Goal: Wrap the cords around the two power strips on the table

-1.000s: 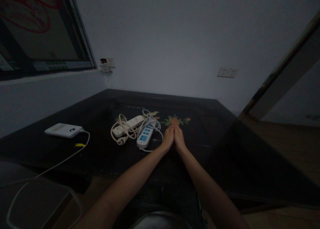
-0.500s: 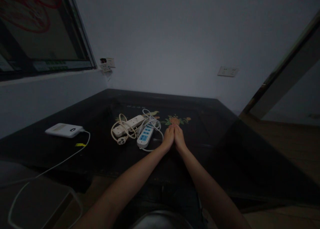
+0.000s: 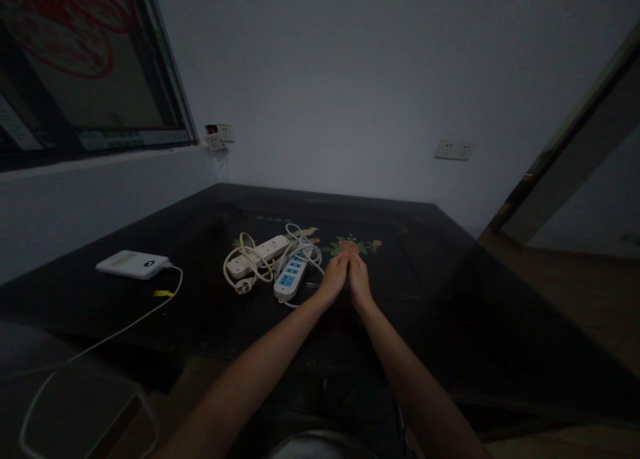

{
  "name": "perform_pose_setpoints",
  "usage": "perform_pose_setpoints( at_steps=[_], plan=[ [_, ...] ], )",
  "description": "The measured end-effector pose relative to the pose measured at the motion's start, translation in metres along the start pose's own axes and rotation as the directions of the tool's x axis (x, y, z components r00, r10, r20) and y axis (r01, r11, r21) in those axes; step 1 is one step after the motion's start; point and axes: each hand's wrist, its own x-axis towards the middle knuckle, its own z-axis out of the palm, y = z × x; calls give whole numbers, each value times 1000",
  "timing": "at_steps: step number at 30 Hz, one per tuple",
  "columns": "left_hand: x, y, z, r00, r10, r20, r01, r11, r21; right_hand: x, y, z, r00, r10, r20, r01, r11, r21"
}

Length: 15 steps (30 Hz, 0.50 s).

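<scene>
My left hand (image 3: 334, 279) and my right hand (image 3: 359, 282) lie side by side on a dark table (image 3: 440, 279), fingers stretched forward and flat, touching each other. Neither holds anything. Just left of my left hand lies a white power strip with blue sockets (image 3: 290, 277), its white cord looped around it. Beside that, further left, is a cream power strip (image 3: 257, 257) with a coiled cream cord and plug. My fingertips reach a painted flower design (image 3: 353, 245) on the tabletop.
A white power bank (image 3: 133, 264) lies at the table's left, a white cable (image 3: 125, 322) running from it toward the near left corner. Wall sockets (image 3: 454, 149) sit on the back wall, another socket (image 3: 219, 136) in the corner. A window (image 3: 85, 65) is at left.
The hands stay together in the same place; the view has shifted slightly, nothing on the table has moved.
</scene>
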Motion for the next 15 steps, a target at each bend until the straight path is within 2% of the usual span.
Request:
perform_pose_setpoints(
  at_steps=[3, 4, 6, 8, 10, 12, 15],
  plan=[
    [2, 20, -19, 988, 130, 83, -135, 988, 68, -2, -3, 2, 999, 0, 33, -3, 997, 78],
    [4, 26, -30, 970, 230, 85, -240, 961, 141, -3, -4, 3, 999, 5, 54, -11, 995, 97],
    [12, 37, -59, 928, 368, 64, -370, 882, 294, -6, -3, 7, 995, 31, 90, -40, 995, 95],
    [23, 42, -93, 910, 415, -12, -384, 853, 354, -8, 0, 10, 992, 64, 106, -71, 996, 57],
    [35, 40, -126, 916, 391, -90, -335, 869, 363, -9, 5, 12, 992, 65, 109, -66, 998, 11],
    [45, 32, -151, 948, 281, -152, -231, 931, 282, -11, 10, 14, 991, 42, 125, -38, 999, -36],
    [52, 17, -166, 969, 195, -152, -160, 963, 216, -14, 14, 16, 987, 11, 158, 4, 996, -89]
  ],
)
